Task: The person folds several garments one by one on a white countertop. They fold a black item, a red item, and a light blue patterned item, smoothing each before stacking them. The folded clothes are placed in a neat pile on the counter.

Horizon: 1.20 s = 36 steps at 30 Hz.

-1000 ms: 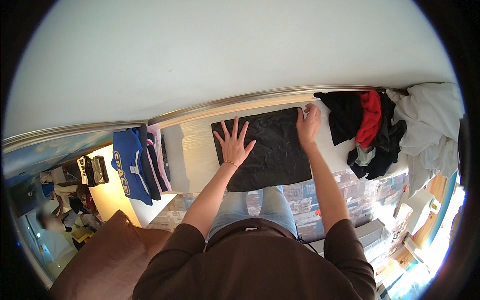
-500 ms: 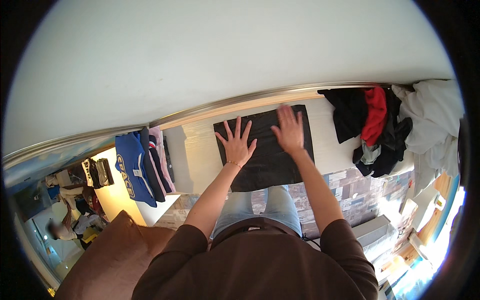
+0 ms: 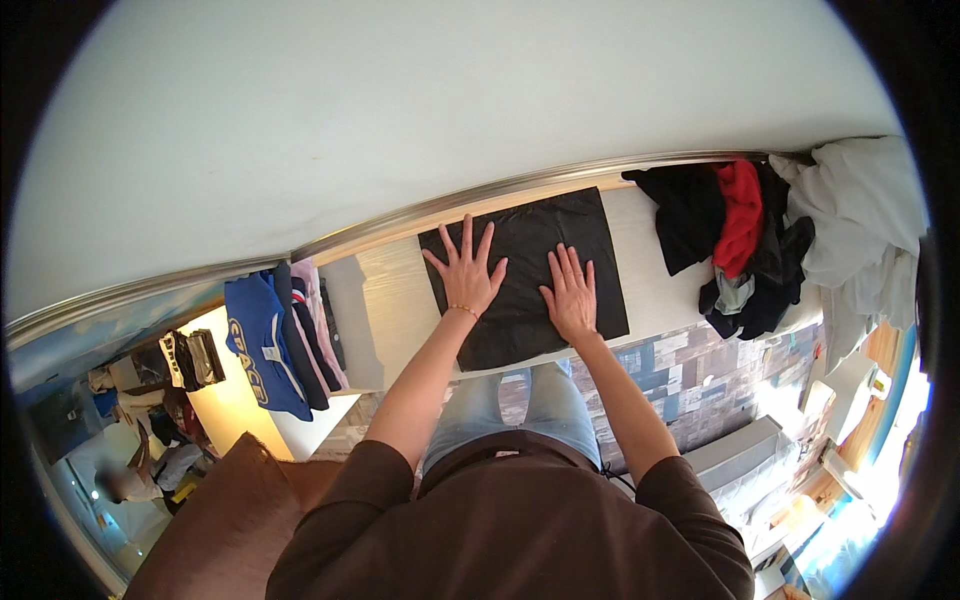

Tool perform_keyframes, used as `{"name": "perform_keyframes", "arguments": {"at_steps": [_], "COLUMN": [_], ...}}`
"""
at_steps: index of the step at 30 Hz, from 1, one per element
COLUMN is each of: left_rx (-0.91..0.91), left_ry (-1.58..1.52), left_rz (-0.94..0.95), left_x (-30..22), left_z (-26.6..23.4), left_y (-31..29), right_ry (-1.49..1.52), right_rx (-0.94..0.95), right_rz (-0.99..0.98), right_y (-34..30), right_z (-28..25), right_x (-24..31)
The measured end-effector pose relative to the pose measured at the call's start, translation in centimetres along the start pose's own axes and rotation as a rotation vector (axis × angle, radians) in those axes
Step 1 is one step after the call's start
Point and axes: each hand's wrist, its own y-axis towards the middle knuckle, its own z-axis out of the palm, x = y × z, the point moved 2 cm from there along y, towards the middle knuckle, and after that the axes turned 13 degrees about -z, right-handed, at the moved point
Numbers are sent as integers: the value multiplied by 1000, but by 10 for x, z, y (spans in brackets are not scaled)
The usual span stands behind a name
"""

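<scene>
A black piece of cloth or thin sheeting (image 3: pixel 525 325) lies spread in a rough rectangle on the pale wooden counter (image 3: pixel 395 305); its exact kind I cannot tell. My left hand (image 3: pixel 468 280) rests flat on its left part, fingers spread, a thin bracelet at the wrist. On its right part my right hand (image 3: pixel 573 297) lies palm down, fingers stretched out and slightly apart. Neither hand grips anything. Faint creases run across the black surface around both hands.
Left on the counter are folded clothes, a blue printed garment (image 3: pixel 262 345) foremost. To the right lie a heap of black clothes (image 3: pixel 685 215), a red garment (image 3: pixel 738 215) and white cloth (image 3: pixel 860 220). A brown chair-like surface (image 3: pixel 225 520) stands lower left. Another person (image 3: pixel 130 485) is far left.
My right hand has come down and nearer to me, from a blurred, lifted-looking pose near the far edge to flat on the black cloth. My left hand stays in place on it.
</scene>
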Motion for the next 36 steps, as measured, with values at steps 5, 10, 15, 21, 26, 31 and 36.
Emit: {"name": "perform_keyframes", "arguments": {"at_steps": [5,10,15,21,26,31,36], "left_rx": [-71,71,140,154,21,22,114], "left_ry": [-67,-206,-175,-55,-45,-382,-150], "left_rz": [107,300,316,29,-266,-93,199], "left_x": [-6,-43,-26,49,105,78,14], "left_z": [-8,-23,7,1,-7,-15,-5], "left_y": [21,-56,-118,-149,-160,-139,-106], "right_ry": [-99,-102,-96,-117,-126,-132,-137], "right_rx": [-39,-46,-66,-38,-52,-57,-27], "right_rz": [47,73,62,68,63,71,124], "right_y": [10,7,8,6,7,7,13], "right_z": [-1,-2,-2,-4,-4,-7,-13], "right_x": [-20,-20,-19,-18,-19,-16,-1]}}
